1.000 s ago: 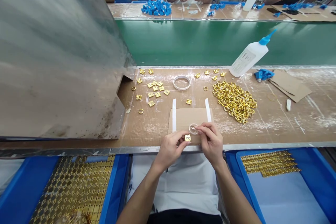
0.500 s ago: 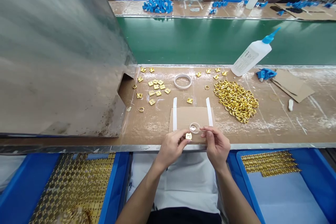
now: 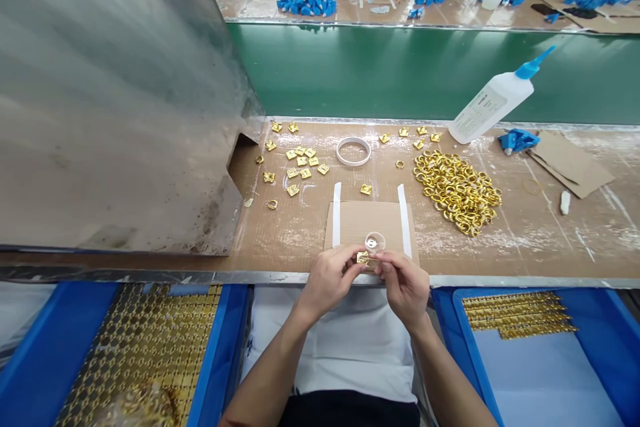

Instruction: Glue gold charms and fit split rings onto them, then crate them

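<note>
Near the table's front edge, my left hand [image 3: 326,281] pinches a small square gold piece [image 3: 363,258] between thumb and fingertips. My right hand [image 3: 408,288] is closed on a thin stick [image 3: 373,260], whose tip meets the gold piece; the rest of the stick is hidden by the fingers. Just beyond the fingertips, a small clear round dish [image 3: 384,240] sits on a cardboard sheet [image 3: 357,221] with two white tape strips. Similar gold square pieces [image 3: 301,161] are scattered ahead to the left, and a heap of gold rings [image 3: 456,190] lies to the right.
A tall metal housing [image 3: 120,113] blocks the left side. A tape roll [image 3: 353,151], a tilted white bottle [image 3: 493,107] and a blue object [image 3: 517,141] rest farther back. Blue trays [image 3: 233,340] with gold strips flank my lap. People work beyond the green belt [image 3: 380,70].
My right hand has moved left and slightly down, bringing the stick's tip from the small dish to the gold piece. My left hand keeps its pinch. The view has shifted a little.
</note>
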`<state>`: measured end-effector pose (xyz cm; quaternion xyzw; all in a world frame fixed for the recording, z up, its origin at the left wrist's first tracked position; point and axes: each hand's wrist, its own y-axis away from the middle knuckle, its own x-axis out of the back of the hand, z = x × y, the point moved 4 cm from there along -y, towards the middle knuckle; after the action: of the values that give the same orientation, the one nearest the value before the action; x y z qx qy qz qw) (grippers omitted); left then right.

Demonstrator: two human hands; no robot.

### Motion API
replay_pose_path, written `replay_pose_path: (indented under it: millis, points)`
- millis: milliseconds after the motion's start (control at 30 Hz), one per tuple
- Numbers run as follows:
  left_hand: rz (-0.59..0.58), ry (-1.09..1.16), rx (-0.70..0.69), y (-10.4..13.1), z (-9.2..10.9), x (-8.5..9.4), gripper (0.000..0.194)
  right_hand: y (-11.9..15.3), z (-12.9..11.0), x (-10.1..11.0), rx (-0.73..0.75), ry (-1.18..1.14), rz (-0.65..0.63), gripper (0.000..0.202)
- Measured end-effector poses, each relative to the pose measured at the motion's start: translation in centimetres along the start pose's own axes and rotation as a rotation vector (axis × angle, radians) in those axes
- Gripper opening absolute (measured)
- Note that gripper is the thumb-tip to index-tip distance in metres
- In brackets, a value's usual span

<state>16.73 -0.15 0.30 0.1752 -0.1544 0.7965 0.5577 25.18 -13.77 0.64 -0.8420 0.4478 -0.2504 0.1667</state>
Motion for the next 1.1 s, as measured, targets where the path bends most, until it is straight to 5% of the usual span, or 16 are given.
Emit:
replay_pose_path:
  millis: [1100]
  points:
    - [0.007, 0.006, -0.019, -0.05, 0.16, -0.02, 0.02, -0.28, -0.37, 0.01, 0.04, 0.037, -0.02, 0.025]
